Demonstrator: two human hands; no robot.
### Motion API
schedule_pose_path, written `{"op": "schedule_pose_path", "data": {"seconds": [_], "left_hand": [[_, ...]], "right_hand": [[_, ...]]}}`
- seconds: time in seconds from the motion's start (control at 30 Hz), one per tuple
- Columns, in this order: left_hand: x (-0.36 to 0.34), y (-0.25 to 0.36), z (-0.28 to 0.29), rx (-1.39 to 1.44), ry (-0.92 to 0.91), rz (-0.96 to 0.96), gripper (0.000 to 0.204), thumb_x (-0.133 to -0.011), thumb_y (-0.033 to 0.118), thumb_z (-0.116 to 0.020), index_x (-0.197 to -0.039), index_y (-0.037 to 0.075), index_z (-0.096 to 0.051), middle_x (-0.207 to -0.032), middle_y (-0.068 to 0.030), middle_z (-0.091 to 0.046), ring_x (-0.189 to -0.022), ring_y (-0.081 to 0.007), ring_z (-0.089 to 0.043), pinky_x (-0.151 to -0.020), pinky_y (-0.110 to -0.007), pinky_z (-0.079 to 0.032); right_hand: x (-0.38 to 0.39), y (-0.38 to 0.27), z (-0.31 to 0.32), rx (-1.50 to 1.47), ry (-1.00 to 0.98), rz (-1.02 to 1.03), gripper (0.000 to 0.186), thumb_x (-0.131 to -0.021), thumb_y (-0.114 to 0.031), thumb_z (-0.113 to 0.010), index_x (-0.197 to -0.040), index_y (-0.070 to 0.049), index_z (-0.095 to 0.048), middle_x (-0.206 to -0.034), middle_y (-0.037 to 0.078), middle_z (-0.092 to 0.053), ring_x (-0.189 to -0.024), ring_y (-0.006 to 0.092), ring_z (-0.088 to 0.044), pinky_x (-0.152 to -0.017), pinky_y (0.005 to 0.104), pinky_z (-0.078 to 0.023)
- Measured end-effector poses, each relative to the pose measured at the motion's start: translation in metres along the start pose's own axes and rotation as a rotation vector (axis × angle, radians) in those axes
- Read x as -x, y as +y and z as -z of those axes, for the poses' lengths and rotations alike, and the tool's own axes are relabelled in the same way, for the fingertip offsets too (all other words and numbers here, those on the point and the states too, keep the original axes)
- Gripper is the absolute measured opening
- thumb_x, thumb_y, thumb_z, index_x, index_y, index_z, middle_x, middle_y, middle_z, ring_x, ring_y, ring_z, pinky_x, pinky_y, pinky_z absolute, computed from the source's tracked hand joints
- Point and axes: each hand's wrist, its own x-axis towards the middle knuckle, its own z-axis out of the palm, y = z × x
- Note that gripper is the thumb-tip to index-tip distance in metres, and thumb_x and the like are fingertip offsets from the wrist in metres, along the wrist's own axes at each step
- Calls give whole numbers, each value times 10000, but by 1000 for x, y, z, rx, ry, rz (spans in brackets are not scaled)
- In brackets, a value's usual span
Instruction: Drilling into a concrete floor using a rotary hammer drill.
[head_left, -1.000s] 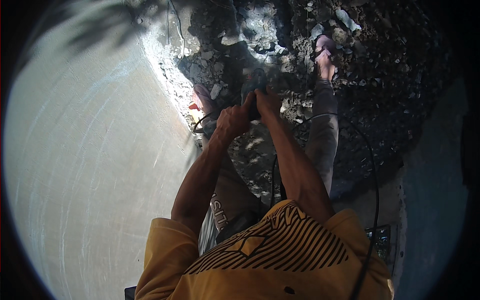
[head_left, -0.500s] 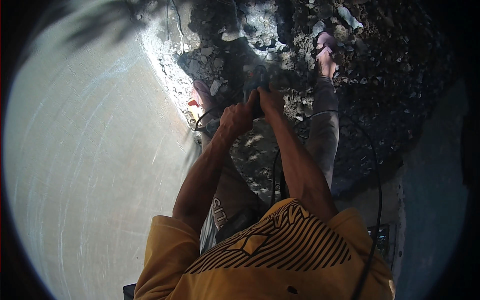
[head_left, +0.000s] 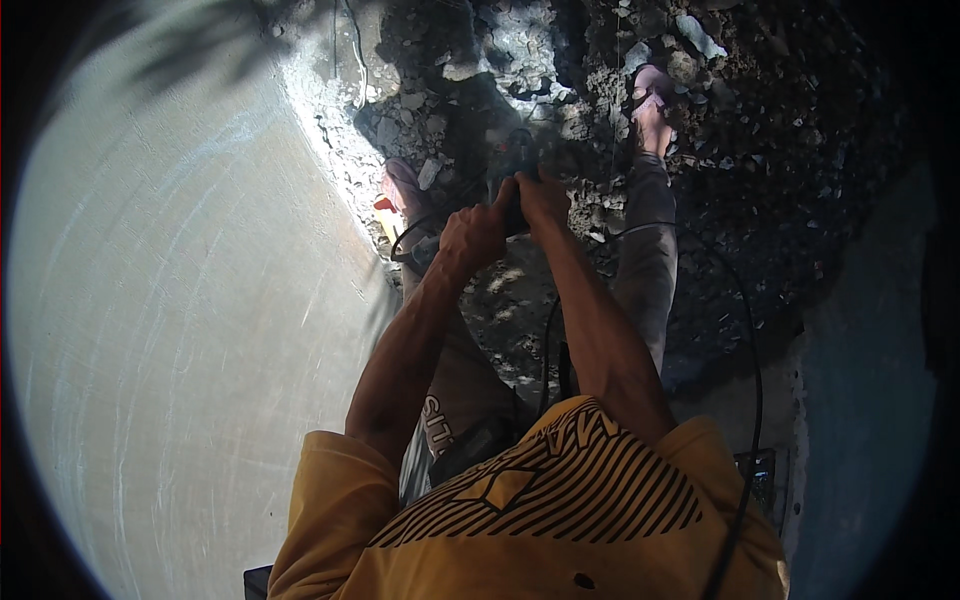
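Note:
A dark blue-green corded power tool [head_left: 517, 158] points down at the broken ground between my feet. Both hands hold its rear end: my left hand [head_left: 474, 236] is wrapped round it, the thumb side reaching forward, and my right hand [head_left: 545, 204] grips it from the other side. The two hands nearly touch. Shadow hides the tool's tip and where it meets the ground. A black cable [head_left: 757, 365] loops past my right leg and up over my right side.
Rubble and loose stones [head_left: 740, 140] cover the ground around my feet. A smooth pale wall [head_left: 180, 300] rises close on the left. Beside my left foot lies a small orange-and-yellow thing [head_left: 388, 215]. A pale cord [head_left: 358, 60] lies farther off. A bluish surface [head_left: 860, 400] stands at the right.
Hardly anything differs. Both hands keep their hold on the power tool, and the cable by my right leg has shifted slightly.

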Motion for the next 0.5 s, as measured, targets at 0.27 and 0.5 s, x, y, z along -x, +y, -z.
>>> {"op": "schedule_pose_path", "data": {"seconds": [0.27, 0.5], "left_hand": [[0, 6, 1, 6, -9, -32, 854, -779, 137, -705, -1507, 183, -260, -832, -253, -698, -798, -463, -686, -702, -544, -545], [-1, -4, 0, -14, 3, -30, 852, -792, 153, -705, -1513, 185, -251, -826, -248, -696, -792, -459, -687, -697, -546, -542]], "right_hand": [[2, 2, 9, -71, -45, -13, 632, -880, -372, -623, -1413, -51, -508, -1421, 217, -508, -1295, 387, -507, -1083, 422, -420], [10, -12, 4, 27, -31, -76, 636, -876, -362, -631, -1418, -54, -503, -1414, 222, -511, -1279, 403, -517, -1064, 431, -443]]}}
